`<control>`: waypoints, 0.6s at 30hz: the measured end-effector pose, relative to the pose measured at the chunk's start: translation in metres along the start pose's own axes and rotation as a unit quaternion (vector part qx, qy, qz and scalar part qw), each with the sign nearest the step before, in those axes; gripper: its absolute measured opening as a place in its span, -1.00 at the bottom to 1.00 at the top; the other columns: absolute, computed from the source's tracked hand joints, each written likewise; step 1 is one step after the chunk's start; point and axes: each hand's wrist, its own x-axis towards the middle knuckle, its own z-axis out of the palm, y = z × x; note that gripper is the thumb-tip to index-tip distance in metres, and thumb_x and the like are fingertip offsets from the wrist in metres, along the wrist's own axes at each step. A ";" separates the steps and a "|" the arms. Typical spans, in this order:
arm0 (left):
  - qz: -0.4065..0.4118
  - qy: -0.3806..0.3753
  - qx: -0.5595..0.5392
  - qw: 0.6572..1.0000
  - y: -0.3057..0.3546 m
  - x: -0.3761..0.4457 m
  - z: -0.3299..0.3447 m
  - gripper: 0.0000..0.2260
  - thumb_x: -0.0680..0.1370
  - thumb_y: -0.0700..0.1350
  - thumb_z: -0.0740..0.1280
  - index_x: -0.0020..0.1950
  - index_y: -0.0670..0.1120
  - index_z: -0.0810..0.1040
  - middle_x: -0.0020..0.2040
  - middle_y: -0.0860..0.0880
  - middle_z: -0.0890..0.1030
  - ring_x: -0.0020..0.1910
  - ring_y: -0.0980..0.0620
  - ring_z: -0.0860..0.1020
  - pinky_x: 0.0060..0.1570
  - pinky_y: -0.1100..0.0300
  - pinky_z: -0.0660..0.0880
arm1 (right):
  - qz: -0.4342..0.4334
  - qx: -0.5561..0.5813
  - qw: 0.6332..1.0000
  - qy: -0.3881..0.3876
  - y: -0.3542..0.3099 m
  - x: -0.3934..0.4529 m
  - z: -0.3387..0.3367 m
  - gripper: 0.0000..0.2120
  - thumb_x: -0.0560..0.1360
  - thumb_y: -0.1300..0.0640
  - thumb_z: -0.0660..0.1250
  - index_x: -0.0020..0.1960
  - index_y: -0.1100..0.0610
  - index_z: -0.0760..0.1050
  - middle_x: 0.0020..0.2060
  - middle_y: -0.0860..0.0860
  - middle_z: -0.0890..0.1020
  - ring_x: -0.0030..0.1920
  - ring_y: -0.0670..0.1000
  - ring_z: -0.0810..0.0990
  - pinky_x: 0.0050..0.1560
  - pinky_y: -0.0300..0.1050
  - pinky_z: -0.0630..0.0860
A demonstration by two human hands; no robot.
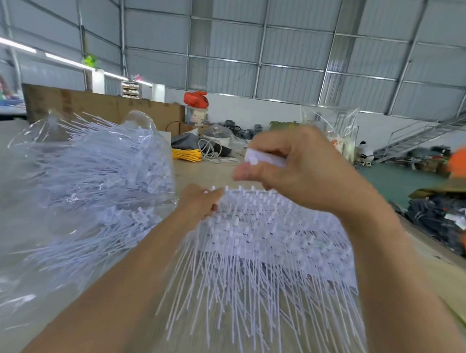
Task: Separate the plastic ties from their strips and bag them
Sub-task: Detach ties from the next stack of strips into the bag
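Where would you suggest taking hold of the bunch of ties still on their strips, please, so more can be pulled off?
Probably at the top edge of the bunch of ties, from the left end, where the left hand already holds it. The heads stand in rows there while the thin tails fan loosely toward the person. That leaves the right hand, holding a white piece, free to pluck from above.

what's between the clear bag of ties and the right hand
In the head view, the left hand lies between the clear bag of ties and the right hand, gripping the top edge of the stack of tie strips.
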 end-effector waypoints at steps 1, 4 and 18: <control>0.003 -0.032 -0.044 0.999 0.004 -0.001 0.000 -0.75 0.55 -0.07 0.35 -0.26 -0.18 0.51 -0.42 -0.11 0.51 -0.53 0.05 0.40 -0.53 0.31 0.26 | 0.007 -0.001 1.000 -0.010 -0.007 -0.002 -0.007 -0.60 0.38 -0.22 0.34 -0.28 0.14 0.51 -0.39 0.09 0.53 -0.44 -0.03 0.46 -0.40 -0.13 0.42; 0.006 -0.119 -0.110 0.987 0.017 -0.008 0.009 -0.81 0.59 -0.08 0.30 -0.12 -0.19 0.53 -0.36 -0.11 0.58 -0.59 0.13 0.36 -0.62 0.35 0.23 | 0.052 0.029 0.998 -0.011 -0.012 -0.009 -0.022 -0.67 0.28 -0.26 0.28 -0.33 0.01 0.52 -0.51 -0.02 0.54 -0.55 -0.10 0.46 -0.48 -0.20 0.47; -0.094 -0.294 -0.264 0.914 0.009 -0.013 0.025 -0.59 0.62 0.18 0.09 -0.17 -0.13 0.45 -0.49 0.01 0.41 -0.59 0.15 0.30 -0.68 0.36 0.18 | 0.162 0.021 0.978 -0.127 0.072 -0.002 0.058 -0.50 0.50 0.20 0.35 0.40 0.06 0.30 0.05 -0.01 0.55 -0.04 -0.06 0.46 -0.16 -0.26 0.34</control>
